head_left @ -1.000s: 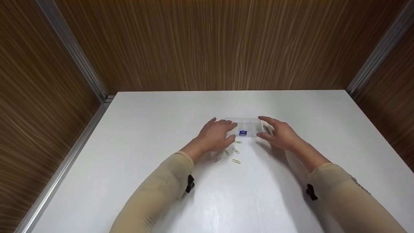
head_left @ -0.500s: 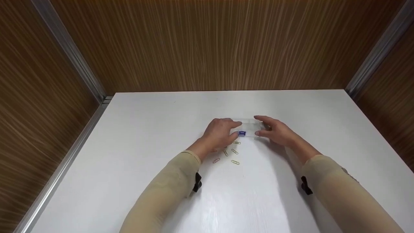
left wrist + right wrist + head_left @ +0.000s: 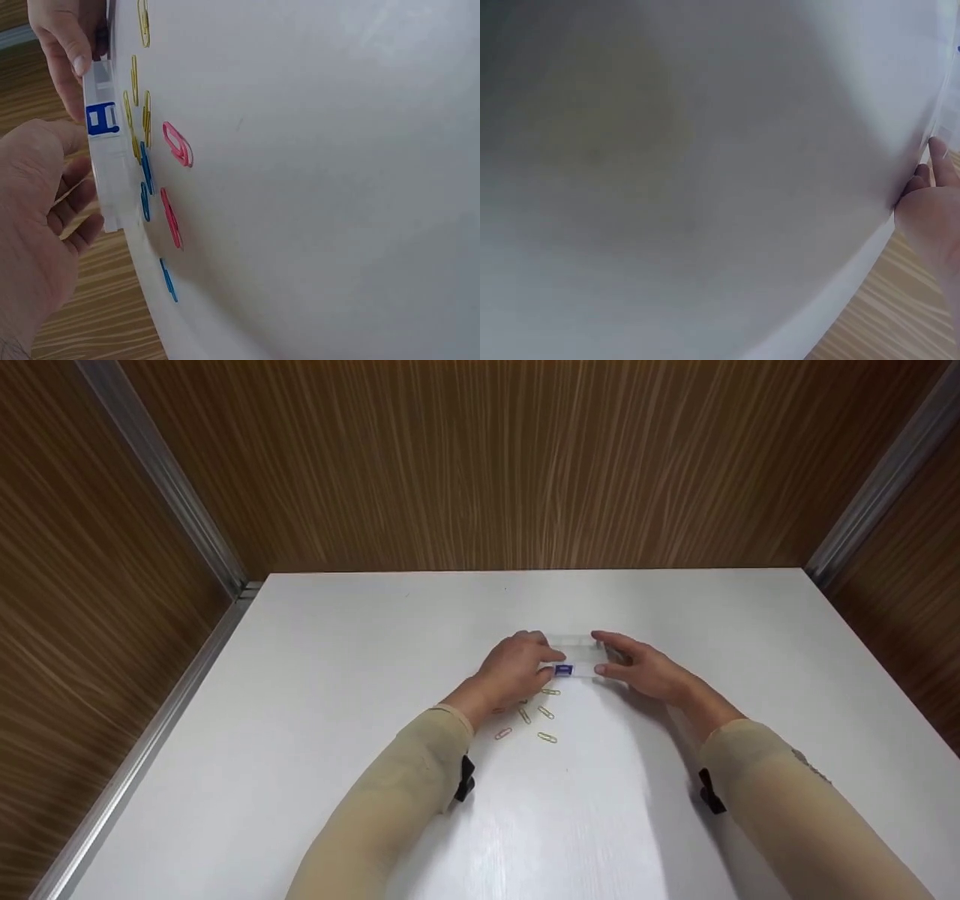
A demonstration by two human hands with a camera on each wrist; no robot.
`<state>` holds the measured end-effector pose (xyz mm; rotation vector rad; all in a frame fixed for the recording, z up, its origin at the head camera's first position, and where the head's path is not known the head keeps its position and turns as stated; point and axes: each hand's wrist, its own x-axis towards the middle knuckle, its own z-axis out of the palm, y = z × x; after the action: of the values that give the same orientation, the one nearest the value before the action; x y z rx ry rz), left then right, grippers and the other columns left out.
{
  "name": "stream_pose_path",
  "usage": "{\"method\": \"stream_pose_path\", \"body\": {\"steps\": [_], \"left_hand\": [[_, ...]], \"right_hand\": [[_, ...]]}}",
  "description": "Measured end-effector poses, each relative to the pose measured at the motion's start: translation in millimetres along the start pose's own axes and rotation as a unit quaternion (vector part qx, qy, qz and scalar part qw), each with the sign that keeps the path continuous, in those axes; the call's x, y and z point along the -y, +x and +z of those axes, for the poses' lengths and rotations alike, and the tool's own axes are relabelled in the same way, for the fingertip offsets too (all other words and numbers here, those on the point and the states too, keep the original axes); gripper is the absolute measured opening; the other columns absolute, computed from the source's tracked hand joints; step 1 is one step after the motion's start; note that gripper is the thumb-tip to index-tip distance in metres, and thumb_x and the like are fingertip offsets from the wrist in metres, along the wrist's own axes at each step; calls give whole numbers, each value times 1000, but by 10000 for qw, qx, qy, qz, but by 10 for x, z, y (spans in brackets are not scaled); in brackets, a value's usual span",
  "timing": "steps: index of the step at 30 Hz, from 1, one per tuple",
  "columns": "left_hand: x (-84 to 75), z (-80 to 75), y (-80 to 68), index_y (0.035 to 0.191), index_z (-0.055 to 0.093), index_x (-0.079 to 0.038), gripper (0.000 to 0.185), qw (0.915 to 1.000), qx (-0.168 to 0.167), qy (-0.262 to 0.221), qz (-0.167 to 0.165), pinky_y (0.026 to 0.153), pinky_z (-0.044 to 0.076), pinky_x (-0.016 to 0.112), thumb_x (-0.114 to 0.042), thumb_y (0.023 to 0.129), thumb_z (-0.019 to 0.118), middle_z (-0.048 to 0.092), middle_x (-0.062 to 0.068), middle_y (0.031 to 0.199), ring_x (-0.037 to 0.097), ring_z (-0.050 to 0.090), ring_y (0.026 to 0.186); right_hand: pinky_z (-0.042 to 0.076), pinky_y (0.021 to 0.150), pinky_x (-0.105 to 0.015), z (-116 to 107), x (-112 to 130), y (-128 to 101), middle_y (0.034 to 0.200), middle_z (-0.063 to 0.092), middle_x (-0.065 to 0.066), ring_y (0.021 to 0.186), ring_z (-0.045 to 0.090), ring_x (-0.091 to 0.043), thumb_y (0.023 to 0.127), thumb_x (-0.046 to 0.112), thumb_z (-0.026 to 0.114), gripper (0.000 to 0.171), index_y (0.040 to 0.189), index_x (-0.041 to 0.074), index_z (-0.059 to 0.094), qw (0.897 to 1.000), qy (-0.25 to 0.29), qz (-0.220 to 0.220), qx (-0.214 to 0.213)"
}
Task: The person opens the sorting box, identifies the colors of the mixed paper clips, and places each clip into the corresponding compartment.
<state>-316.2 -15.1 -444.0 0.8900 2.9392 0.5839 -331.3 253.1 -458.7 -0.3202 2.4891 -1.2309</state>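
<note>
Both hands are gripping a small clear plastic box (image 3: 576,658) lying on the white bench (image 3: 315,675): the left hand (image 3: 517,671) is curling its fingers round the left end, the right hand (image 3: 641,669) pinching the right end. Judging by this, opening it looks like the step in hand, calling for steady prying. Its contents are unclear. Loose paper clips (image 3: 534,718) are lying just in front
</note>
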Motion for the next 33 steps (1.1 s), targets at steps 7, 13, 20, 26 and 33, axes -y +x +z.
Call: {"method": "stream_pose_path", "body": {"steps": [7, 13, 20, 26, 33], "left_hand": [[62, -14, 16, 134, 76, -25, 34, 10000, -13, -6, 91, 104, 46, 29, -12, 104, 67, 66, 0, 125, 16, 58, 115], [74, -20, 15, 128, 79, -24, 34, 9998, -21, -204, 69, 103, 47, 28, -5, 103, 67, 68, -1, 121, 15, 58, 112], [50, -15, 47, 123, 82, -22, 33, 9971, 60, -735, -201, 107, 45, 28, -1, 102, 67, 68, -4, 119, 14, 57, 112], [54, 9, 73, 119, 80, -21, 30, 9955, 103, -899, -293, 105, 46, 30, 0, 101, 68, 66, -6, 114, 13, 55, 110], [97, 20, 43, 118, 79, -21, 34, 9943, 84, -1036, -224, 105, 45, 31, 4, 99, 66, 66, -4, 115, 15, 55, 112]], "right_hand": [[8, 128, -56, 27, 19, 6, 177, 14, -9, 163, 5, -31, 106, 36, 68, 71, 167, 26, 34, 9998, 175, -50, 51], [8, 128, -56, 47, 30, 9, 177, 14, -10, 163, 5, -32, 106, 37, 68, 71, 167, 26, 34, 10000, 74, -40, 53], [7, 128, -56, 48, 23, -18, 177, 14, -9, 163, 5, -31, 106, 39, 67, 71, 167, 26, 34, 9999, 65, -102, 9], [9, 128, -56, 59, 5, -12, 177, 16, -10, 163, 7, -31, 106, 38, 66, 69, 167, 26, 36, 9998, 23, -176, -25], [9, 128, -56, 85, 17, -5, 177, 15, -11, 163, 8, -32, 105, 39, 68, 69, 166, 28, 36, 10000, 16, -14, -12]]}}
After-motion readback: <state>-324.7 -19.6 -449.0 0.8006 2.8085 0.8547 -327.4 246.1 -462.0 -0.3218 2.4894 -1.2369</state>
